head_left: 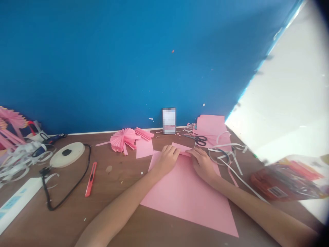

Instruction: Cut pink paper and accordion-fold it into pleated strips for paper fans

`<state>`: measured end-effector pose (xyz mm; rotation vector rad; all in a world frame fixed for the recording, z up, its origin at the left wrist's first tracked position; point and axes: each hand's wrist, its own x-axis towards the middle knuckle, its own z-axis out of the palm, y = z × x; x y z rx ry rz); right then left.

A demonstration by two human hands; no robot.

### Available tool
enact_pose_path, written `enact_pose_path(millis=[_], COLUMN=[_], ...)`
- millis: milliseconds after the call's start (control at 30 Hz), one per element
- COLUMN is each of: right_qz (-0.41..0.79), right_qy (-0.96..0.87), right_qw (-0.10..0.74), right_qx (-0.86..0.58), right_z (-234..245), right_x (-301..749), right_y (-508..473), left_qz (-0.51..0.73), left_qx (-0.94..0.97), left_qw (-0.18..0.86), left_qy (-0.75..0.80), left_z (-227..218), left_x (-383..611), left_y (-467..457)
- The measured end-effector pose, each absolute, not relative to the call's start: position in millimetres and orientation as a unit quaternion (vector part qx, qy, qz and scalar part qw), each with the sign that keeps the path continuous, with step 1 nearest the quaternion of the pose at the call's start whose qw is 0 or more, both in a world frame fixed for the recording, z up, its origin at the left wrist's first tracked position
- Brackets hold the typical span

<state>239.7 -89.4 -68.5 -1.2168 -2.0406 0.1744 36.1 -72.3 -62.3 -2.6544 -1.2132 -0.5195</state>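
A large sheet of pink paper [190, 199] lies on the table in front of me, its far edge folded over in a narrow strip. My left hand [167, 160] is closed on the left part of that folded edge, fingers bent over it. On the right part of the same strip, my right hand [204, 165] grips with curled fingers. The fingertips partly cover the fold between them. Just beyond my hands are black-handled scissors [200, 140] and a pleated pink paper fan [124, 140].
A red cutter knife [90, 179], a pale round disc [67, 155] with a black cord and a white power strip [19, 202] lie left. Phone [169, 120] leans on the blue wall. Paper strips [240, 175] and a plastic bag [285, 181] are right.
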Motion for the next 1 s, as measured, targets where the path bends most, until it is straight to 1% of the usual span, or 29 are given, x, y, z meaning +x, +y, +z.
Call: enact_pose_path(millis=[133,333,467,667,800,1000], right_qz=[0.017,-0.055,-0.052,-0.028,-0.057,-0.047], right_qy=[-0.800,-0.806,-0.807,-0.782,-0.796,-0.814], right_qw=[0.359,0.329,0.311,0.321,0.286,0.236], right_qx=[-0.480,-0.490,-0.500,-0.533,-0.530,-0.528], right_z=[-68.8,-66.2,-68.0,-71.0,-66.2,-62.7], right_x=[238.3,234.3,233.8,234.3,233.3,232.3], right_y=[-91.4,-93.9,-92.6,-89.9,-91.8,-92.5], left_qz=[-0.184,-0.167,-0.163,-0.192,-0.207,-0.209], left_qx=[-0.906,-0.890,-0.879,-0.858,-0.835,-0.836], left_qw=[0.062,0.045,0.030,-0.030,-0.078,-0.073], left_qy=[-0.375,-0.421,-0.446,-0.475,-0.504,-0.502], left_z=[-56.9,-57.2,-61.2,-63.3,-58.3,-58.1], left_x=[37.0,36.1,35.5,35.0,33.8,34.0], left_y=[-77.4,-75.9,-73.3,-70.7,-70.8,-70.5])
